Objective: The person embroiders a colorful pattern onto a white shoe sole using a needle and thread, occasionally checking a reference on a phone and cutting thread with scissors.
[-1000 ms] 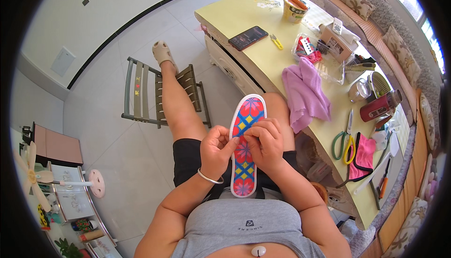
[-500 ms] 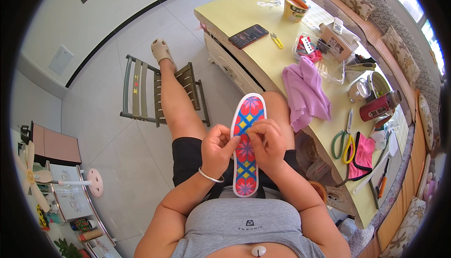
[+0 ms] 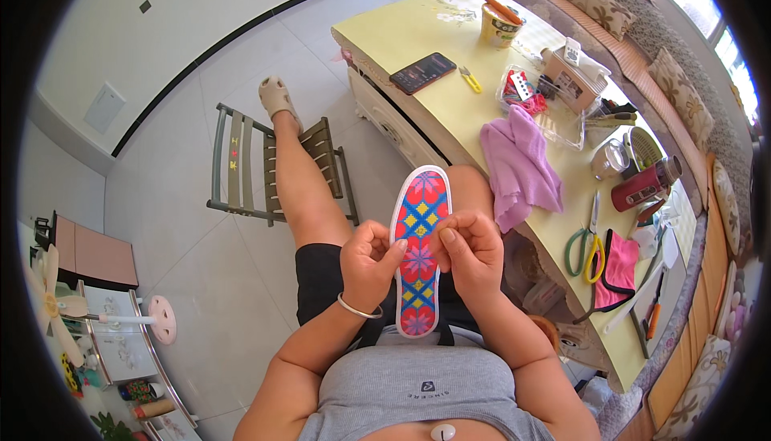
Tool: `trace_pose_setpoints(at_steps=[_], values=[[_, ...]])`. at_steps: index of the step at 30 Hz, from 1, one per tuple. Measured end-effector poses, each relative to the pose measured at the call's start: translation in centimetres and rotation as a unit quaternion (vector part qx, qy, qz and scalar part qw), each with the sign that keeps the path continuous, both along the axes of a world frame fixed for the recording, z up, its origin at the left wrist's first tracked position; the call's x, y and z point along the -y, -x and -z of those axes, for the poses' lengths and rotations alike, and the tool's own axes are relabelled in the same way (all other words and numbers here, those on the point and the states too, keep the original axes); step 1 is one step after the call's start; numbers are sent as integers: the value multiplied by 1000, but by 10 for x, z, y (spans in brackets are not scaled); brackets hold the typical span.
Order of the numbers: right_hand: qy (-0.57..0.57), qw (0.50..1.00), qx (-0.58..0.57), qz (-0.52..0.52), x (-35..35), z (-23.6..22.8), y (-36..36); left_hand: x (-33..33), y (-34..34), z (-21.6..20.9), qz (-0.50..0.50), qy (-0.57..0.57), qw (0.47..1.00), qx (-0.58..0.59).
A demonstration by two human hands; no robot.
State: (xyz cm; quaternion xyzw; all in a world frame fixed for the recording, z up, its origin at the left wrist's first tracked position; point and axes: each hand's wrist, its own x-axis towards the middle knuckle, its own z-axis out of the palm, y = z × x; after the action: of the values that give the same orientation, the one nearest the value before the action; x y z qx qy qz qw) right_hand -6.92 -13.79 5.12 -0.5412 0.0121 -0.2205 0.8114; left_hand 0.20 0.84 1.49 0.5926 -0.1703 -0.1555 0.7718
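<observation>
An embroidered shoe insole (image 3: 418,260) with a white border and a red, pink, blue and yellow pattern stands lengthwise above my lap. My left hand (image 3: 369,263) grips its left edge near the middle, thumb on the patterned face. Beside the right edge, my right hand (image 3: 471,250) is closed in a pinch, thumb against forefinger. Whatever lies between those fingertips is too small to make out. The far end of the insole reaches toward my bent right knee.
At my right, a table (image 3: 385,31) bears a phone (image 3: 422,73), yellow snips (image 3: 470,79), a purple cloth (image 3: 520,169), scissors (image 3: 593,240), pink fabric (image 3: 617,268) and a dark red flask (image 3: 646,184). My left leg rests on a folding chair (image 3: 245,164).
My right hand has moved right, from over the insole's face to beside its edge, still pinched. The insole has dipped slightly toward me at its far end; my left hand keeps its grip.
</observation>
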Motion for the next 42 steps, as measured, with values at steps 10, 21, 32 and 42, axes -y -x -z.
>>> trace_pose_setpoints(at_steps=[10,21,32,42], values=[[-148,986,-61,39,10,1,-7,2,1,4,-2,27,999,-20],[410,895,6,177,6,2,-2,1,-3,9,-10,28,999,-19],[512,839,19,182,-1,5,-1,1,-2,1,-12,29,999,-12],[516,836,13,184,-2,6,-1,2,-2,2,-16,26,1000,-8]])
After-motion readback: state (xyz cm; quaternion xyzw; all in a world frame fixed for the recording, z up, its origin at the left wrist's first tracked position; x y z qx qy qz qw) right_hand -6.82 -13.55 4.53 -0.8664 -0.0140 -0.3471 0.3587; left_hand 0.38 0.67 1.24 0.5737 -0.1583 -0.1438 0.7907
